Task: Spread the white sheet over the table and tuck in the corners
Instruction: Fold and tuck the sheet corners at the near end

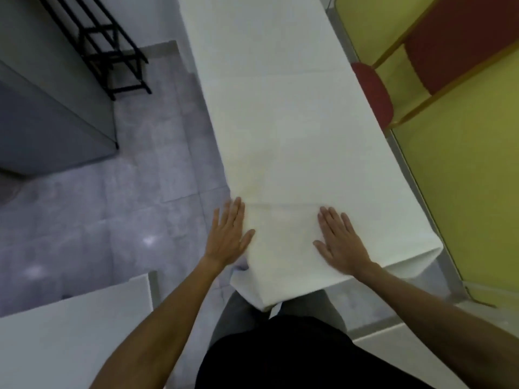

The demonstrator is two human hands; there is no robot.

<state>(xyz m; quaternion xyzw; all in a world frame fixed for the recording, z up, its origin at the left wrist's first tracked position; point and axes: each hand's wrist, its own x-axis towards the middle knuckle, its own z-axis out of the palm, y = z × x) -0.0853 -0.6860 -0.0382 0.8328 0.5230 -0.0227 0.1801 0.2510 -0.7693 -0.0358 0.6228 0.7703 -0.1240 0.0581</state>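
A black top (295, 357) covers the torso; both forearms are bare, with no sleeves showing.

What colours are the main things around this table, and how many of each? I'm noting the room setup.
White: 1, the sheet
Red: 1, the chair
Black: 1, the rack
Grey: 1, the cabinet
Total: 4

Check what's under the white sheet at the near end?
Nothing visible: the white sheet covers the whole top and drapes over the near edge, hiding the table. On top, the left hand lies at its left edge and the right hand lies flat.
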